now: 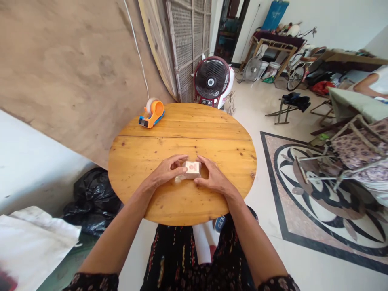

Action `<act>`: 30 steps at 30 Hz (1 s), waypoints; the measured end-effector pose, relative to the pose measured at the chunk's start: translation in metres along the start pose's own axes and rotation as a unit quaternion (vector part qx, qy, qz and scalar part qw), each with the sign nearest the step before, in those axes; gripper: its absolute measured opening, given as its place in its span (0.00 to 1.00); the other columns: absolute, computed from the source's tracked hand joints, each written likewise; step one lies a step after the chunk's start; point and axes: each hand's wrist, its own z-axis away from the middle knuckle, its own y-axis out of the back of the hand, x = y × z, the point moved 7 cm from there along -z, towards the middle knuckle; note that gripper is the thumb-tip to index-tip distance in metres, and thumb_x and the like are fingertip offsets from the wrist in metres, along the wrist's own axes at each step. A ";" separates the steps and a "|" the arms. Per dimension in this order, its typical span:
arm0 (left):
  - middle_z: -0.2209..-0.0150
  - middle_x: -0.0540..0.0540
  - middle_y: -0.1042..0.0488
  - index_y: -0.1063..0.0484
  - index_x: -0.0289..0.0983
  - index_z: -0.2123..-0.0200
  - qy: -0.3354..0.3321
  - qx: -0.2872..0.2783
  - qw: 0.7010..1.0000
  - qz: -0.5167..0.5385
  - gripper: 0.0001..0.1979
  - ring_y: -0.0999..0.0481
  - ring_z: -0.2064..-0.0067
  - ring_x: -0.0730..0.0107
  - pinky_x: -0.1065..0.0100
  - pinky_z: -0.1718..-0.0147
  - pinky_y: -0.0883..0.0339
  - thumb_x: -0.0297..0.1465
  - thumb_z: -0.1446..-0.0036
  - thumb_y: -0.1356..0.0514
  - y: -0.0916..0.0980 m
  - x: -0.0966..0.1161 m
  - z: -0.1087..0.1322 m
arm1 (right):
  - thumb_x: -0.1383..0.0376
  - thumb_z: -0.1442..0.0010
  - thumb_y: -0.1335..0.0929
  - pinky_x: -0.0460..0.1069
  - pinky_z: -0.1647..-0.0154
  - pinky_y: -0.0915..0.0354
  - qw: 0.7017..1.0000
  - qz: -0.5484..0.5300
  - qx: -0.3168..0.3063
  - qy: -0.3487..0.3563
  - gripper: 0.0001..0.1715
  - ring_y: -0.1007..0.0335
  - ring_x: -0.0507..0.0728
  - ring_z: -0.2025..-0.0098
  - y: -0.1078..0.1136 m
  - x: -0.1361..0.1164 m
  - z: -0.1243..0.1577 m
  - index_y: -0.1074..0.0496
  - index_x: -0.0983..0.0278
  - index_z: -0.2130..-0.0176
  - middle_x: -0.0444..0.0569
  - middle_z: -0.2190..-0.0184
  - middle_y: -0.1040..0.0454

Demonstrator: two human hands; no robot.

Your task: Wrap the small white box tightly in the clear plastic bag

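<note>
A small pale box with a reddish print (pixel 192 167) sits on the round wooden table (pixel 182 145), with clear film or a bag around it that sticks out at its left and lower left. At the box's left side is my left hand (pixel 168 169), its thumb reaching to the box's edge and its fingers apart from the thumb. My right hand (pixel 212 176) curves around the right side, thumb and fingers spread with a gap between palm and box. Neither hand is closed around the box.
An orange tape dispenser (pixel 154 113) stands at the table's back left edge. Behind the table is a dark red fan (pixel 211 80). Black bags (pixel 95 194) lie at the left. On the right are a folding chair (pixel 348 153) and part of a person (pixel 372 85).
</note>
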 end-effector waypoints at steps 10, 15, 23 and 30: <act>0.77 0.49 0.28 0.24 0.32 0.60 0.074 0.192 0.979 0.014 0.21 0.28 0.73 0.67 0.68 0.70 0.35 0.41 0.52 0.40 0.023 -0.008 0.001 | 0.62 0.41 0.33 0.64 0.36 0.48 0.987 0.108 0.119 -0.006 0.26 0.40 0.64 0.39 -0.004 -0.010 0.092 0.34 0.65 0.43 0.56 0.43 0.31; 0.79 0.51 0.30 0.24 0.33 0.59 0.072 0.203 0.976 0.009 0.21 0.34 0.79 0.72 0.70 0.76 0.41 0.42 0.51 0.41 0.025 -0.023 -0.003 | 0.63 0.40 0.33 0.62 0.39 0.44 0.981 0.130 0.146 0.000 0.18 0.38 0.64 0.42 -0.007 -0.015 0.090 0.29 0.64 0.50 0.54 0.46 0.28; 0.66 0.45 0.22 0.24 0.36 0.59 0.030 0.159 0.978 -0.132 0.18 0.26 0.66 0.64 0.67 0.65 0.34 0.42 0.47 0.41 0.030 0.014 0.015 | 0.60 0.39 0.33 0.59 0.38 0.47 0.977 0.181 0.108 -0.003 0.22 0.42 0.62 0.40 -0.009 -0.017 0.093 0.31 0.62 0.45 0.53 0.43 0.32; 0.41 0.37 0.32 0.28 0.35 0.46 -0.189 0.065 0.934 -0.297 0.21 0.36 0.39 0.51 0.51 0.39 0.44 0.38 0.39 0.44 -0.100 0.101 0.067 | 0.59 0.35 0.37 0.61 0.39 0.48 0.973 0.208 0.102 -0.016 0.31 0.43 0.65 0.40 -0.012 -0.018 0.092 0.43 0.63 0.36 0.59 0.38 0.38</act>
